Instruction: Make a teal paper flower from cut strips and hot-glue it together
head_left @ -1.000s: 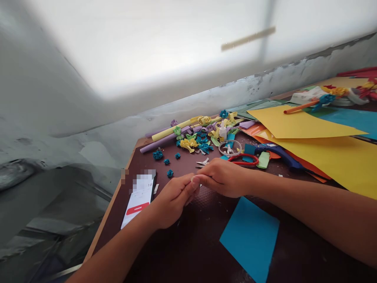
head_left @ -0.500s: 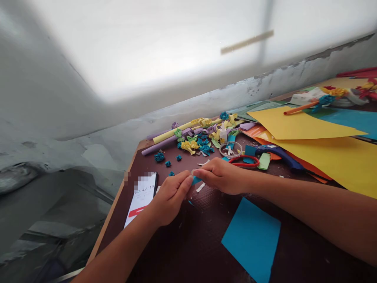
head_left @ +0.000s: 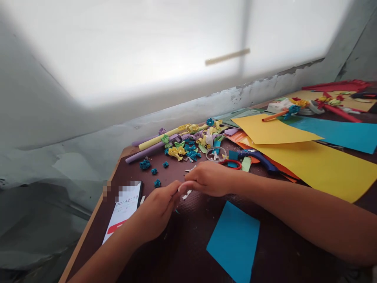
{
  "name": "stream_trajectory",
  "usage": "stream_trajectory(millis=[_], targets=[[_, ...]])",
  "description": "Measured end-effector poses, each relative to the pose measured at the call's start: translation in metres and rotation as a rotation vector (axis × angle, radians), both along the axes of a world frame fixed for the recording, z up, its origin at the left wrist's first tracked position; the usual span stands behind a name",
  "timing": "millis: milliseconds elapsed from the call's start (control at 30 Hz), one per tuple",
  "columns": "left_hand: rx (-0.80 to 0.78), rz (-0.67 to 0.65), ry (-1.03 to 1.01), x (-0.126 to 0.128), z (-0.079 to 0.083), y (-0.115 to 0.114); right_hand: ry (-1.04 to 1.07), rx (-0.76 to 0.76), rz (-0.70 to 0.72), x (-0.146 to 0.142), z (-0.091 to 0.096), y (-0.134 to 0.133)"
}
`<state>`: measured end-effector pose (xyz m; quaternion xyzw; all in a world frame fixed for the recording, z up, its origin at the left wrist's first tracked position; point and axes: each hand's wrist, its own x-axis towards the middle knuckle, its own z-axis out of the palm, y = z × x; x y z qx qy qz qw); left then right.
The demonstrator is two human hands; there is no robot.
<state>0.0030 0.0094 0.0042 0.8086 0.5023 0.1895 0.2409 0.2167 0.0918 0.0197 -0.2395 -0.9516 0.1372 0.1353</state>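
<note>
My left hand (head_left: 159, 210) and my right hand (head_left: 207, 179) meet fingertip to fingertip above the table, both closed in a pinch. Between them is a small piece of blue paper, now almost wholly hidden by the fingers; a thin blue tip (head_left: 176, 211) shows just below my left hand. Under my right forearm lies a blue paper sheet (head_left: 234, 239), flat on the dark table. Small crumpled blue paper flowers (head_left: 157, 183) sit beyond my left hand. Red-handled scissors (head_left: 231, 164) lie behind my right hand, partly covered by it.
A phone (head_left: 123, 210) showing a timer lies at the left table edge. Rolled paper tubes (head_left: 147, 152) and a heap of paper flowers (head_left: 178, 152) are at the back. A clear tape ring (head_left: 216, 155), a blue-handled tool (head_left: 262, 160) and yellow sheets (head_left: 321, 165) are farther right.
The camera view has swung to the right, so everything sits farther left. My fingers have drawn closer together, and the blue paper seen between them is now covered.
</note>
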Motion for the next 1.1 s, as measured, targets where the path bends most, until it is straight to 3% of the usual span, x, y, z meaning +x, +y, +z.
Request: stream_trajectory(millis=[133,200,400,567,633,767,833,900,967,1033,1100], targets=[[0.067,0.062,-0.021,-0.002,-0.004,0.002,-0.218,0.297,-0.445,0.019,0.015,0.02],[0.08,0.083,-0.062,-0.004,-0.004,0.004,-0.293,0.324,-0.543,0.025,0.013,0.03],[0.112,0.143,-0.097,-0.008,-0.009,0.007,-0.369,0.296,-0.559,0.027,0.0,0.04],[0.3,0.125,-0.142,-0.007,-0.012,0.008,-0.258,0.393,-0.562,0.021,0.014,0.024],[0.418,0.102,-0.184,-0.006,-0.01,0.006,-0.128,0.402,-0.446,0.017,0.019,0.015],[0.467,0.002,-0.21,-0.004,-0.007,0.003,0.316,0.192,-0.065,0.009,0.013,0.007],[0.43,-0.021,-0.229,-0.002,-0.009,0.003,0.438,0.154,0.009,0.005,0.006,0.006],[0.425,0.049,-0.301,0.002,-0.012,0.004,0.621,0.146,-0.03,0.001,-0.002,0.005],[0.427,0.189,-0.463,0.007,-0.015,0.005,0.883,0.034,-0.164,-0.007,-0.01,0.003],[0.408,0.3,-0.668,0.013,-0.018,0.005,1.08,-0.259,-0.219,-0.018,-0.017,-0.002],[0.386,0.321,-0.784,0.017,-0.02,0.004,1.164,-0.569,-0.136,-0.028,-0.023,-0.007]])
